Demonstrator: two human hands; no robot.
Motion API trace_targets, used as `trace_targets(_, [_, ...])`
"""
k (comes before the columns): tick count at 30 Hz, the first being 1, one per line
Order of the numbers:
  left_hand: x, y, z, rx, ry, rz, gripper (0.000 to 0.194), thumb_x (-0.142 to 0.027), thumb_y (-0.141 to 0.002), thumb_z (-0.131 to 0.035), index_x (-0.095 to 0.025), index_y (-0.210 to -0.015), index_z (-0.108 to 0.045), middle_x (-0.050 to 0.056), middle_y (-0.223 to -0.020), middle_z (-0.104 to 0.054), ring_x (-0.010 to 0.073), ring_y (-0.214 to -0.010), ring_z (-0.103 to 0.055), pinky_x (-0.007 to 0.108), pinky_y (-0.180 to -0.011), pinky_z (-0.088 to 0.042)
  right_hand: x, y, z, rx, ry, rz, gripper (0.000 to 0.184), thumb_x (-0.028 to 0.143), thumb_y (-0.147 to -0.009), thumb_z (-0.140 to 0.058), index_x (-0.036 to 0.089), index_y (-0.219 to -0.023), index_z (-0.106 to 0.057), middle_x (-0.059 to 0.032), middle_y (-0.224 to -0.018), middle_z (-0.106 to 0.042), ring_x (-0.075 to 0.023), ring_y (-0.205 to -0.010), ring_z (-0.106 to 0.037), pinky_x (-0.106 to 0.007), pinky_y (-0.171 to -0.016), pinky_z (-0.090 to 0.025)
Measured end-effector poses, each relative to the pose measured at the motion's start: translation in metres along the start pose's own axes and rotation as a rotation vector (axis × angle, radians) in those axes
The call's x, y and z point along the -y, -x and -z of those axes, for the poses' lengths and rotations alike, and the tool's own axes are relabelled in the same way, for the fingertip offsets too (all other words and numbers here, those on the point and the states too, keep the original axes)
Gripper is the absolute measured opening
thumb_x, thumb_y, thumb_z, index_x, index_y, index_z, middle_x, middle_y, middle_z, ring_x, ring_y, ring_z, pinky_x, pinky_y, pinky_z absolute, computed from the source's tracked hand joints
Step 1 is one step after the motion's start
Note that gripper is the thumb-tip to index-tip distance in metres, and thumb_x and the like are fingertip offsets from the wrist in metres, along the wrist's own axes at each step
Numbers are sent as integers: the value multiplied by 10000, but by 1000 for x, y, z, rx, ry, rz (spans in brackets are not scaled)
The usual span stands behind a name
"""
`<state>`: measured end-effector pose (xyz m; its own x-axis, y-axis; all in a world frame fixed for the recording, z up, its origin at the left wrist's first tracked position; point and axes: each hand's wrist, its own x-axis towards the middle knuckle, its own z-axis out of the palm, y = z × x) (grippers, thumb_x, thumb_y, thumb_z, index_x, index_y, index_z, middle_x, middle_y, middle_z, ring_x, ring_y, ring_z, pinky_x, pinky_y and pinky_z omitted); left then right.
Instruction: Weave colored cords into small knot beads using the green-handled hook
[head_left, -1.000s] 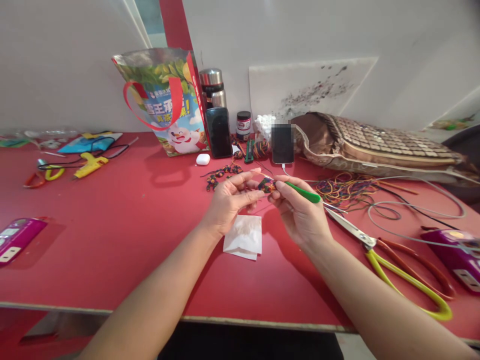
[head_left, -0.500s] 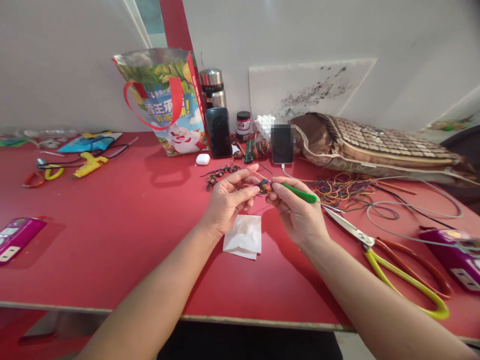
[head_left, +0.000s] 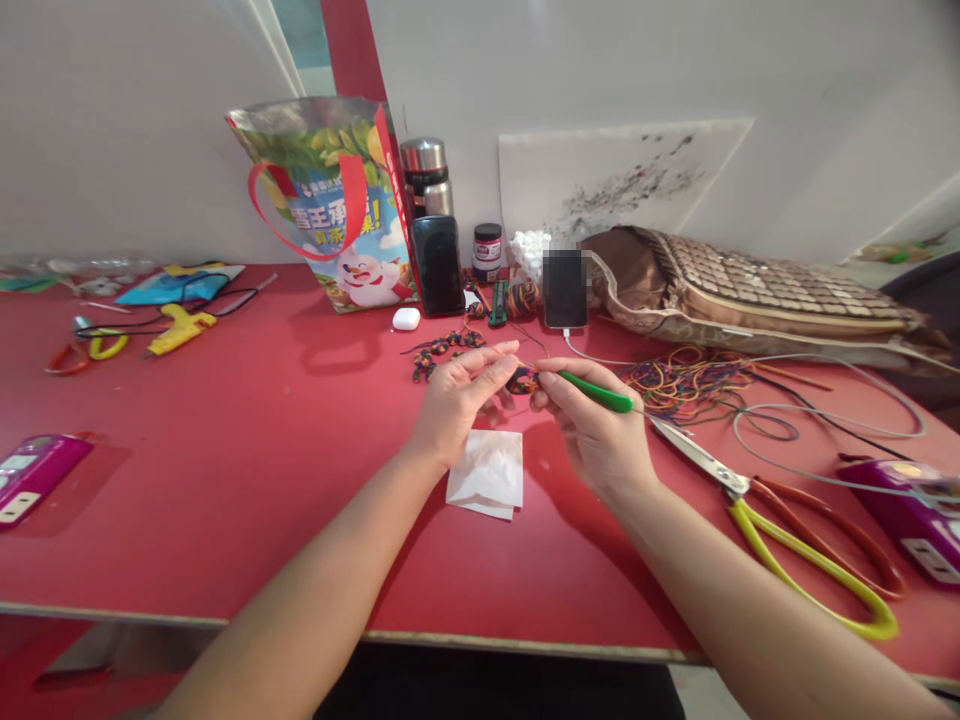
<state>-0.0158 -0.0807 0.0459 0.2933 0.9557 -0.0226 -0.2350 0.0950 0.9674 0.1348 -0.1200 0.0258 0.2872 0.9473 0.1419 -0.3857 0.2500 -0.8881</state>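
Note:
A small piece of multicoloured crochet is between my two hands, partly covered by fingers. My left hand is closed at its left side, thumb and fingers around the work and its yarn, index finger stretched forward. My right hand grips a green-handled crochet hook, its fingertips touching the work's right end. A thin metal shaft shows beyond the handle, to the right of my hand. The tip at the work is too small to make out. Just past my left hand lies a curled multicoloured crocheted strip.
Below my hands lies a folded white tissue. Large scissors and tangled yarn lie to the right. Behind stand a phone, another phone on a cable and a colourful bag. A yellow glue gun is at left.
My left thumb and fingers have shifted slightly and the piece has turned a little between my hands. The green handle has moved only slightly.

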Motion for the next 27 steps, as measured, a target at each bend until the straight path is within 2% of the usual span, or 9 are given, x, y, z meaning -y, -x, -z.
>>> trace_targets(4, [-2, 0, 1, -12, -241, -154, 534, -689, -870, -737, -172, -952, -843, 152, -1229, -739, 240, -1015, -681, 213, -545, -522, -1, 0, 3, 15, 73, 52, 70, 245, -813, -837, 247, -883, -835, 4, -705, -735, -150, -655, -671, -333, -679, -557])
trace_targets(8, [-2, -1, 2, 47, -177, -152, 601, -739, -863, -707, -157, -927, -845, 183, -1266, -728, 310, -1120, -680, 233, -516, -570, 0, 2, 5, 59, 87, 79, 70, 244, -839, -829, 257, -907, -838, 5, -721, -740, -152, -667, -681, -338, -694, -564])
trace_targets(11, [0, -1, 1, 57, -112, -157, 555, -700, -842, -757, -156, -909, -847, 178, -1182, -739, 301, -1076, -699, 241, -513, -577, 1, 3, 3, 74, 61, 77, 74, 230, -835, -827, 262, -900, -844, 6, -729, -744, -149, -665, -684, -334, -693, -576])
trace_targets(16, [-1, 0, -1, 32, -131, -166, 483, -632, -879, -756, -158, -853, -844, 138, -1034, -748, 202, -856, -698, 249, -575, -594, 2, 4, 2, 91, 78, 99, 88, 223, -839, -817, 271, -905, -848, 6, -757, -748, -147, -667, -679, -337, -694, -588])
trace_targets(19, [-3, 0, 0, -1, -187, -171, 525, -665, -880, -733, -153, -822, -839, 152, -1067, -744, 213, -885, -691, 230, -529, -575, 2, 3, 2, 67, 78, 86, 87, 218, -831, -820, 264, -900, -849, 8, -720, -742, -147, -657, -681, -331, -690, -585])
trace_targets(22, [-3, 0, 1, 25, -171, -161, 580, -707, -882, -702, -146, -835, -842, 174, -1135, -739, 242, -927, -702, 225, -480, -558, 2, 2, 2, 41, 49, 63, 79, 215, -820, -829, 256, -884, -849, 8, -693, -742, -141, -642, -678, -315, -670, -581])
trace_targets(27, [0, -1, 3, 50, -143, -194, 541, -671, -912, -692, -155, -850, -844, 163, -1155, -735, 217, -888, -700, 226, -491, -571, 2, 2, 2, 54, 43, 67, 77, 217, -826, -821, 248, -892, -846, 8, -696, -742, -144, -640, -680, -320, -671, -593])
